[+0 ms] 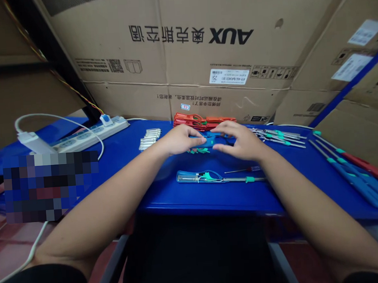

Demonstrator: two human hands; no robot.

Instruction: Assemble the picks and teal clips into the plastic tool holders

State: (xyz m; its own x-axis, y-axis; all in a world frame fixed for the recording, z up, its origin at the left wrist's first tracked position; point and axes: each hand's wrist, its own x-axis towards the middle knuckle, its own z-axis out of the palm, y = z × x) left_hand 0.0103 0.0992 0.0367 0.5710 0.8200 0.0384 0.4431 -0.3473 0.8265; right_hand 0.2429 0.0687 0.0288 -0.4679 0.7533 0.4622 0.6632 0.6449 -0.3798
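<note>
Near the middle of the frame, our left hand (183, 139) pinches a blue plastic casing (208, 143) between thumb and fingers. Our right hand (240, 140) curves around its right end with thumb and fingers parted; we cannot tell whether they touch it. To handle the casing well, we should probably steady it with the left thumb, use light fingertips on the right, and keep any wires clear of its edges. Small green pieces (202, 150) lie just below the left hand, so we ought to avoid sweeping them aside.

The blue table (167, 203) runs across the frame. At lower centre lies a blue handle (185, 177) with a metal rod, near a screwdriver (253, 169). Red casings (189, 120) sit beyond our hands, clear tubes (150, 139) left of centre, and wired rods (281, 135) right of centre. More blue handles (366, 183) lie at the right edge.

A white power strip (93, 132) rests at left. Printed cardboard (186, 8) fills the upper frame, and reddish floor (1, 241) shows at lower left.
</note>
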